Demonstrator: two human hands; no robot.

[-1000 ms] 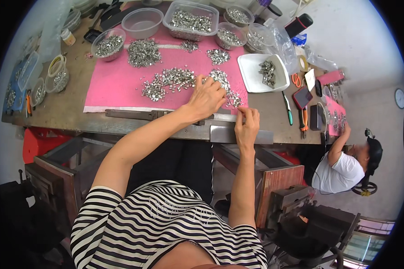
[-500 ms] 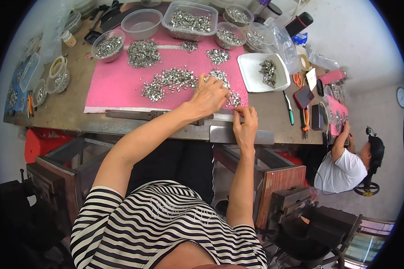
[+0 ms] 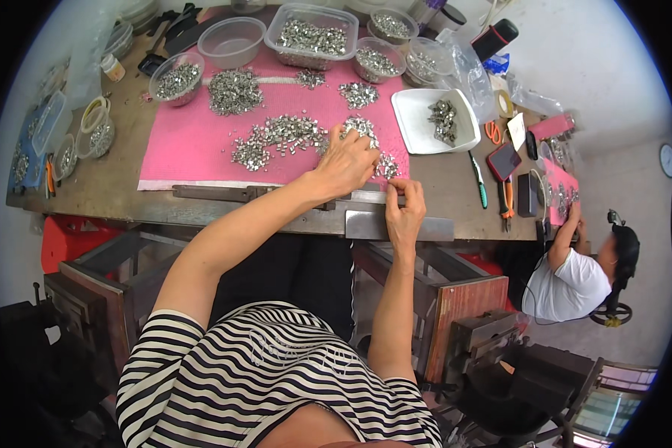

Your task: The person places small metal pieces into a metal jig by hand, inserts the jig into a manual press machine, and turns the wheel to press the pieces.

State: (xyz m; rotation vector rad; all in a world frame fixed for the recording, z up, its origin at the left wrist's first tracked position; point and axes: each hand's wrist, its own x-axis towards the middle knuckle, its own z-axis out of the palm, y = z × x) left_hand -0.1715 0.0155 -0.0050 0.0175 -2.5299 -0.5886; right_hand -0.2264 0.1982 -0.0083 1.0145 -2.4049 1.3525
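Note:
My left hand (image 3: 345, 163) is over a small pile of shiny metal pieces (image 3: 360, 127) at the mat's right side, its fingers bent down and partly hidden. Close to its right, my right hand (image 3: 405, 210) has thumb and forefinger brought together at the front edge of the pink mat (image 3: 194, 142). Anything between either hand's fingertips is too small to make out. Just beyond the right fingertips lies a little heap of metal pieces (image 3: 387, 166). A metal bar fixture (image 3: 216, 193) runs along the bench front, with a flat metal plate (image 3: 366, 225) below my hands.
More metal pieces (image 3: 280, 138) are spread on the mat. Behind stand filled plastic tubs (image 3: 313, 56) and an empty round bowl (image 3: 231, 45). A white tray (image 3: 414, 138), green-handled tool (image 3: 481, 187) and orange-handled pliers (image 3: 507, 201) lie rightward. A co-worker (image 3: 571, 280) sits far right.
The whole view has shifted very slightly. Both hands keep nearly the same place and pose over the bench.

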